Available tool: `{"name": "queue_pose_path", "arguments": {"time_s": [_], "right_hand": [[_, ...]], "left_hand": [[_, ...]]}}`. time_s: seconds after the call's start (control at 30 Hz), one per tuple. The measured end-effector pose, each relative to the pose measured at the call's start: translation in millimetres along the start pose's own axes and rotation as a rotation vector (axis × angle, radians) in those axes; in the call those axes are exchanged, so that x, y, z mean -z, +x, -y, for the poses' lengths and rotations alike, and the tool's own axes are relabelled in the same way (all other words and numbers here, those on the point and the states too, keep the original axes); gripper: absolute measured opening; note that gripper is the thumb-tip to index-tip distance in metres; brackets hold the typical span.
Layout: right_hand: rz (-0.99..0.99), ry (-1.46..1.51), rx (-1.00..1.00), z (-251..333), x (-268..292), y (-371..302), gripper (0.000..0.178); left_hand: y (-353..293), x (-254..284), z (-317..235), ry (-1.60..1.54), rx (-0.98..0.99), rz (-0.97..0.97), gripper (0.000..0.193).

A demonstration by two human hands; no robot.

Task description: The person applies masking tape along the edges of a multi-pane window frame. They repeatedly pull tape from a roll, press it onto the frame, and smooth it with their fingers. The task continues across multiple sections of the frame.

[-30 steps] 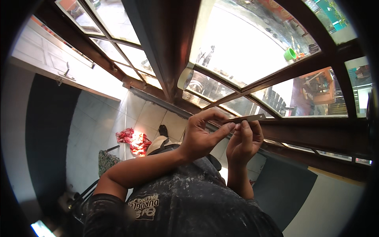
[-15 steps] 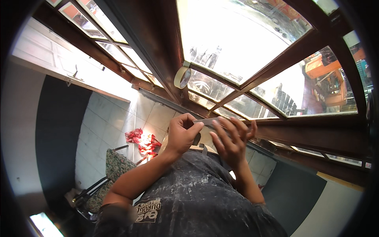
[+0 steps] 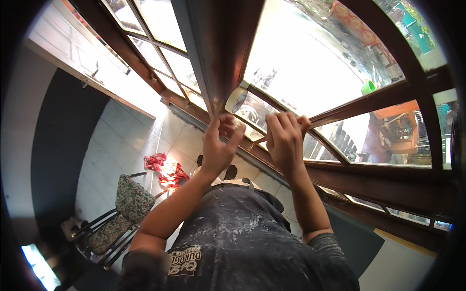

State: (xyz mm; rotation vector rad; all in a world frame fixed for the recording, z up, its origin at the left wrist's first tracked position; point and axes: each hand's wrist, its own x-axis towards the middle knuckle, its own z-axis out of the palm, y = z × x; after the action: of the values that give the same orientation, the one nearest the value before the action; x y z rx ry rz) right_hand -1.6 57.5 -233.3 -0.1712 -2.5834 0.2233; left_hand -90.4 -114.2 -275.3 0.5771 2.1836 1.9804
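Observation:
A roll of cream masking tape (image 3: 233, 100) hangs against the dark wooden window frame (image 3: 276, 103), stuck near a crossing of the bars. Just below the roll is my left hand (image 3: 221, 145), slightly blurred, its fingers half curled with the thumb held apart and nothing visible in them. My right hand (image 3: 285, 140) is raised in front of the lower panes, back of the hand toward me, with the fingers folded in. Whatever it may hold is hidden behind the knuckles.
A chair with patterned upholstery (image 3: 133, 199) stands at lower left. Red cloth (image 3: 167, 172) lies on the tiled floor (image 3: 116, 140). An open white door (image 3: 82, 58) is at the far left. A green roll (image 3: 368, 87) shows by the right-hand window bar.
The thin pale strip held between my hands is no longer visible. My hands have moved apart and upward toward the window; the right one has folded its fingers. The view has shifted.

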Motion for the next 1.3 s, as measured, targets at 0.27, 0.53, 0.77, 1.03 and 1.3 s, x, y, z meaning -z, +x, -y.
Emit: {"name": "queue_pose_path", "arguments": {"time_s": [0.27, 0.53, 0.77, 1.03, 1.3], "right_hand": [[0.048, -0.301, 0.081, 0.1, -50.9, 66.2, 0.015], [0.08, -0.477, 0.06, 0.9, -74.0, 67.9, 0.019], [0.073, -0.444, 0.025, 2.4, -84.3, 67.9, 0.022], [0.056, -0.423, -0.01, 4.4, -90.8, 68.4, 0.024], [0.064, -0.463, 0.007, 2.8, -91.5, 66.0, 0.03]], "left_hand": [[50.2, -15.5, 61.7, 0.238, -0.19, -0.167, 0.034], [58.6, -21.6, 67.7, -0.006, -0.07, -0.019, 0.023], [60.0, -23.2, 70.8, -0.027, -0.16, -0.05, 0.018], [61.0, -20.6, 67.5, -0.047, -0.167, -0.062, 0.017], [60.7, -22.3, 69.7, -0.075, -0.165, -0.062, 0.016]]}}
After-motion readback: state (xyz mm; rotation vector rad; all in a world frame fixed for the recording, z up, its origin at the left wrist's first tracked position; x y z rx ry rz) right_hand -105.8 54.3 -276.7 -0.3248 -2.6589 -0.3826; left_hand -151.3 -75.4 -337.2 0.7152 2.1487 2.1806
